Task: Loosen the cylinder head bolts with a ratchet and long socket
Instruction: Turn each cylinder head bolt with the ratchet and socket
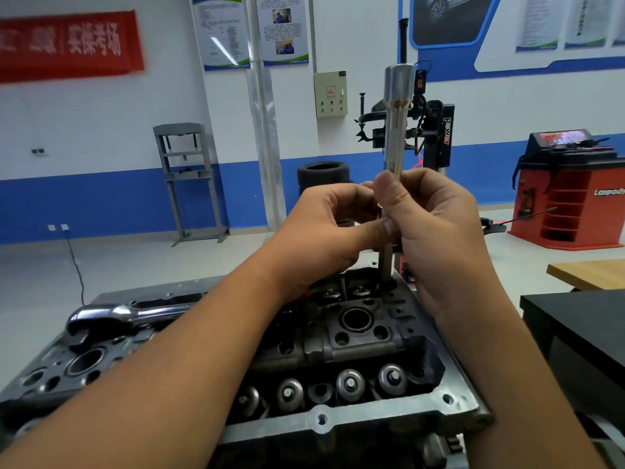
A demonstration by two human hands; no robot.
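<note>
- Your right hand [436, 238] has its thumb and fingers curled round the long socket [397, 123], gripping it low on the shaft; your left hand [324, 231] pinches the same shaft from the other side, fingertips touching it just beside your right thumb
- The socket stands nearly upright, wide drive end at the top, well above both hands; its thin lower end drops from your grip straight into a bolt well at the far right corner of the cylinder head [355, 336]
- So the long axis runs vertical, and the bolt lies directly below your grip; whether the socket is seated on the bolt head you cannot tell, as the well hides it
- The ratchet [111, 316] lies flat on the head's left end, apart from both hands, your left hand the nearer; it likely goes on the socket's top next
- The head sits on a grey metal stand plate [453, 397], valve springs [350, 384] in a row along the near side
- Behind: workshop floor, a hydraulic press frame [186, 177], a tyre changer [436, 137], a red wheel balancer [571, 187]
</note>
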